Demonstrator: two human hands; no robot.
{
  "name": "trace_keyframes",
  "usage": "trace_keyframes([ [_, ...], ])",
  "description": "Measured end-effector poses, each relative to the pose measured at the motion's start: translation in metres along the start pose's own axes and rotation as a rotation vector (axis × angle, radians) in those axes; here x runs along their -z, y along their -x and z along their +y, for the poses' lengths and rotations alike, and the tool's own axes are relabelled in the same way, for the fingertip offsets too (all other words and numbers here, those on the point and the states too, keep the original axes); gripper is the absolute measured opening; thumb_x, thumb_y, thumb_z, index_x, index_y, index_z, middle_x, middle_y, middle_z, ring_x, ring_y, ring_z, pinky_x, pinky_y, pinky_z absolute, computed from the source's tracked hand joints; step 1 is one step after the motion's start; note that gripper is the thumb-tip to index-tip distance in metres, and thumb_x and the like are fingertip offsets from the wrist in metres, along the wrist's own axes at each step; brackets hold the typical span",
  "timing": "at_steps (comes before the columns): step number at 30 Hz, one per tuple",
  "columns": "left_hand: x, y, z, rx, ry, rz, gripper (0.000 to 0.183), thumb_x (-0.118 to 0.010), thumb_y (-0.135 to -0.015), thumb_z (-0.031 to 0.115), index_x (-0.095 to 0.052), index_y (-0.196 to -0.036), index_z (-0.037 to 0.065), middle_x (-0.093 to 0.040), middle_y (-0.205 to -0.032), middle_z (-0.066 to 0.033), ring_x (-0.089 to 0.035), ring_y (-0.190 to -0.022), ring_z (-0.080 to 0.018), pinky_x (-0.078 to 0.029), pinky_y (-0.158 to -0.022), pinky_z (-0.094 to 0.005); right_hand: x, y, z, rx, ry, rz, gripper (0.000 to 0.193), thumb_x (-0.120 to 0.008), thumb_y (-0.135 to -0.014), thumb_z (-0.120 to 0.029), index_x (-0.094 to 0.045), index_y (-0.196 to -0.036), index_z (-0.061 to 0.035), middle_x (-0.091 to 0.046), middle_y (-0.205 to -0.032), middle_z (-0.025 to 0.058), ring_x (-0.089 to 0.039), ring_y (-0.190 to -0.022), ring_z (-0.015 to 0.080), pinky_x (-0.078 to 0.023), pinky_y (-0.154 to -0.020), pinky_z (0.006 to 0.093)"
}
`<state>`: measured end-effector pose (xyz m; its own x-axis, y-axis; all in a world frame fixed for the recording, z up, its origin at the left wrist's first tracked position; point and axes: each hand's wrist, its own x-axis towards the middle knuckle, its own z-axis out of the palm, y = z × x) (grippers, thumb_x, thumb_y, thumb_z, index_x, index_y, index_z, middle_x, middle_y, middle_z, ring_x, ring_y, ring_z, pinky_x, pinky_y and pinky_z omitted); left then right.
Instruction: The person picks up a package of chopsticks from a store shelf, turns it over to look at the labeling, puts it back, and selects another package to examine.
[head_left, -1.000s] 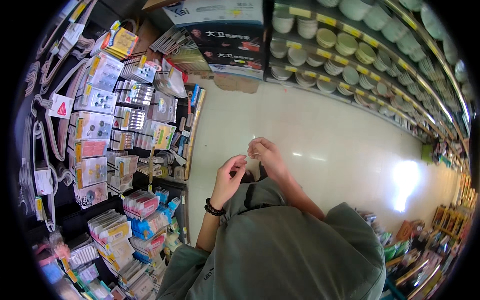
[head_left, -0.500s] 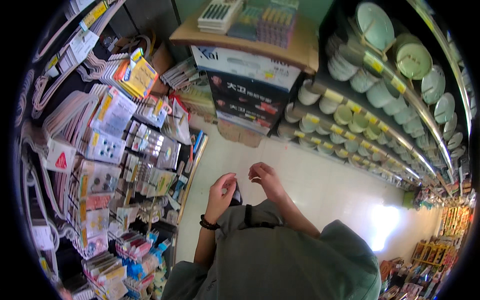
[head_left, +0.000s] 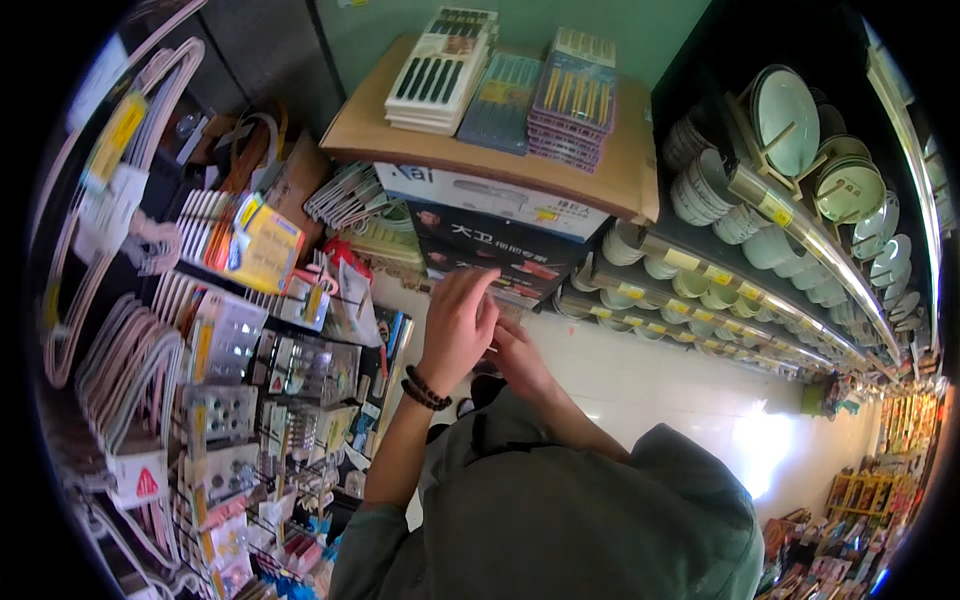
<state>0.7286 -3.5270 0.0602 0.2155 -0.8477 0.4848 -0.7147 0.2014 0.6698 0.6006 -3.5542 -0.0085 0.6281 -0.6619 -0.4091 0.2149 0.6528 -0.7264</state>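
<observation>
My left hand (head_left: 458, 325), a dark beaded bracelet on its wrist, is raised before my body. Its fingers are loosely bent and the thumb stands apart from them, with nothing visible in its grasp. Close against it, just to the right and lower, is my right hand (head_left: 522, 362), its fingers curled in toward the left palm. A tiny pale sliver shows at the right fingertips, too small to name. The left hand partly hides those fingertips. Beyond both hands stands a stack of printed boxes (head_left: 490, 238).
A cardboard sheet (head_left: 350, 128) tops the boxes and carries white packs of pens (head_left: 440, 75) and flat packs (head_left: 585, 85). Racks of hangers (head_left: 130, 360) and carded goods (head_left: 225, 400) line the left. Shelves of bowls (head_left: 700, 190) and plates (head_left: 785, 120) line the right. Pale floor (head_left: 650, 390) lies below.
Both hands were apart and lower; now they are together, the left raised higher and moved right. My view has tilted up, showing more of the packs on the boxes.
</observation>
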Motion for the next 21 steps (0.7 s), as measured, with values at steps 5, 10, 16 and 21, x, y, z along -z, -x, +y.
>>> trace_keyframes([
  [5,-0.028,-0.115,-0.031,-0.185,-0.137,0.046,0.039,-0.06,-0.086,0.004,-0.054,-0.124,-0.001,-0.055,-0.125,-0.0187,-0.051,-0.117,-0.0376,-0.041,-0.099,-0.0445,0.002,-0.051,-0.034,0.037,-0.103,-0.067,0.018,-0.047,-0.101,-0.018,-0.055,-0.111,-0.0062,-0.061,-0.096,0.0033,-0.059,-0.089,0.0134,-0.047,-0.078,0.0278],
  [10,-0.056,-0.188,-0.076,-0.239,-0.445,-0.019,0.045,-0.059,-0.091,0.018,-0.049,-0.13,-0.003,-0.046,-0.14,-0.0202,-0.044,-0.129,-0.0382,-0.034,-0.11,-0.0482,0.003,-0.101,-0.072,0.026,-0.171,-0.184,0.018,-0.049,-0.101,-0.018,-0.055,-0.112,-0.0062,-0.062,-0.095,0.0038,-0.059,-0.088,0.0138,-0.047,-0.079,0.0281],
  [16,-0.057,-0.172,-0.074,-0.121,-0.473,-0.123,0.048,-0.059,-0.092,0.022,-0.05,-0.133,0.0,-0.046,-0.144,-0.0159,-0.042,-0.132,-0.0334,-0.031,-0.112,-0.0496,0.022,-0.142,-0.098,0.087,-0.031,-0.329,0.029,-0.052,-0.098,-0.01,-0.052,-0.127,-0.004,-0.06,-0.116,0.006,-0.056,-0.107,0.0161,-0.047,-0.091,0.0339],
  [21,-0.03,-0.127,-0.076,-0.085,-0.476,-0.095,0.037,-0.064,-0.087,0.014,-0.06,-0.123,0.004,-0.056,-0.134,-0.0102,-0.052,-0.123,-0.029,-0.033,-0.108,-0.0522,0.051,-0.159,-0.118,-0.219,0.064,-0.658,0.066,-0.061,-0.088,0.004,-0.032,-0.147,-0.0061,-0.038,-0.148,0.0086,-0.04,-0.134,0.0193,-0.033,-0.111,0.0382],
])
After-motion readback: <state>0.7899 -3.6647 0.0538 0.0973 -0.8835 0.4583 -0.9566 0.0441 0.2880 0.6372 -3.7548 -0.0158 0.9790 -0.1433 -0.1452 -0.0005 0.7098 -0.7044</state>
